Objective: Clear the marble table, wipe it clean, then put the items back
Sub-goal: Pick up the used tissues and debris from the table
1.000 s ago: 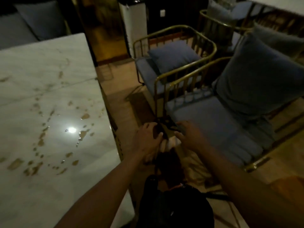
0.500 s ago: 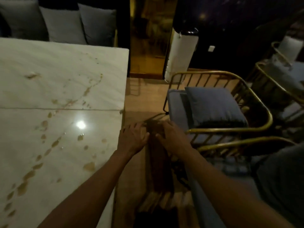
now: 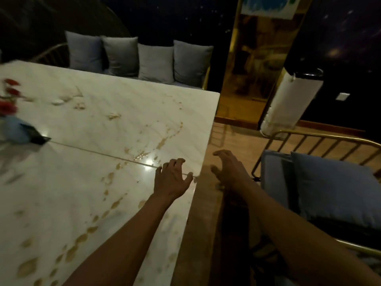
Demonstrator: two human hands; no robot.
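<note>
The white marble table [image 3: 99, 124] fills the left of the view, spotted with brown stains and small scraps. At its far left stands a blurred blue vase [image 3: 12, 131] with red flowers [image 3: 8, 100], and a dark flat item [image 3: 36, 134] leans against it. My left hand [image 3: 172, 178] hovers over the table's right edge, fingers spread and loosely bent, holding nothing. My right hand [image 3: 228, 170] hangs just past the edge above the floor, fingers also spread and empty.
A gold-framed chair [image 3: 317, 141] with a blue cushion [image 3: 338, 188] stands close on the right. A bench with several grey cushions [image 3: 121, 56] lines the table's far side. A white cylinder [image 3: 288, 104] stands on the wooden floor [image 3: 206, 223] behind the chair.
My view has swung left from the chairs to the table. Both hands rose from a dark item by the chair and now hover empty at the table's edge.
</note>
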